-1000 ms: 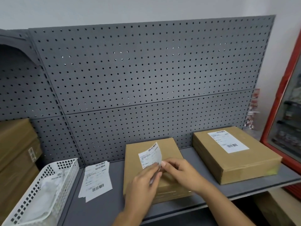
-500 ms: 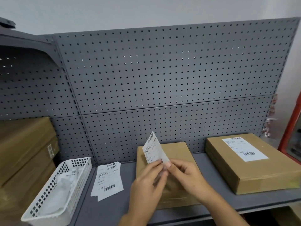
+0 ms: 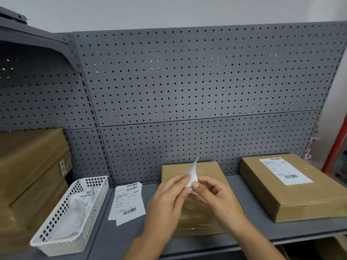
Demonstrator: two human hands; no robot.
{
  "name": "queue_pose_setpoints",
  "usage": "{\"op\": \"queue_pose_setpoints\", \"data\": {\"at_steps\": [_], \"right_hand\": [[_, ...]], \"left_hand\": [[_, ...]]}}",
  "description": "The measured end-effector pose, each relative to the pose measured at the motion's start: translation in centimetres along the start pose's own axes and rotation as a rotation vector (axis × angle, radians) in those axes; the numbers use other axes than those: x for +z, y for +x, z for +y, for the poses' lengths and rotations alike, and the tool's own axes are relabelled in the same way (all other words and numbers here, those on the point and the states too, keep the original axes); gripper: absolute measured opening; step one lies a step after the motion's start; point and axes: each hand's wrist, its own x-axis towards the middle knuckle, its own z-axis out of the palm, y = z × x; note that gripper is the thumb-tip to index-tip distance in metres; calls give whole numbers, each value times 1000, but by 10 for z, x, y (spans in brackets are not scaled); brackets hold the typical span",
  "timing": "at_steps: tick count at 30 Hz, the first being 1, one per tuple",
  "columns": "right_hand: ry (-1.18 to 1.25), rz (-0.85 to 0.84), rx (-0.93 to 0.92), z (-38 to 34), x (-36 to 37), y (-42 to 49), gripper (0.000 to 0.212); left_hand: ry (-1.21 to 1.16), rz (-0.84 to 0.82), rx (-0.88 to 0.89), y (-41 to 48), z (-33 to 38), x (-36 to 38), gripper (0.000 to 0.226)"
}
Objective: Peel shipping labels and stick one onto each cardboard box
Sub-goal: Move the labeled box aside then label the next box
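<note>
Head view: one bare box (image 3: 210, 169), one labelled box (image 3: 309, 196); left hand (image 3: 167, 199) and right hand (image 3: 216, 197) pinch one label (image 3: 193, 175), now curled edge-on

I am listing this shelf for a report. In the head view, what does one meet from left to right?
Stacked boxes → white basket → loose labels → bare box, over which left hand and right hand pinch a label → labelled box → red frame.
</note>
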Motion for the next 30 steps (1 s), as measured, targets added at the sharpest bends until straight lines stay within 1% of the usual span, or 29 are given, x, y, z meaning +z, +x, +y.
{"op": "queue_pose_setpoints", "data": {"at_steps": [4, 10, 12, 13, 15, 19, 23, 25, 27, 30], "right_hand": [[0, 12, -81, -10, 4, 0, 27], [8, 39, -164, -17, 14, -2, 50], [-6, 34, -192, -18, 16, -2, 55], [-26, 24, -203, -19, 15, -2, 55], [-70, 1, -225, -20, 14, -1, 48], [-219, 67, -254, -22, 9, -1, 21], [-365, 75, -295, -26, 16, -6, 10], [-422, 98, -322, -26, 20, -7, 8], [-473, 155, -353, -28, 24, -7, 8], [-427, 254, -342, -32, 30, -5, 12]], "left_hand": [[-70, 33, 4, 5, 8, -6, 28], [-134, 57, 12, 7, 21, -17, 29], [-146, 67, 18, 8, 25, -21, 30], [-153, 67, 23, 8, 26, -24, 30], [-145, 66, 39, 7, 27, -29, 31], [-87, 107, 32, 6, 22, -34, 23], [-59, 130, 20, 10, 21, -36, 20], [-22, 185, 34, 13, 23, -36, 21], [18, 277, 26, 13, 27, -36, 26], [105, 442, 24, 8, 39, -32, 23]]}}
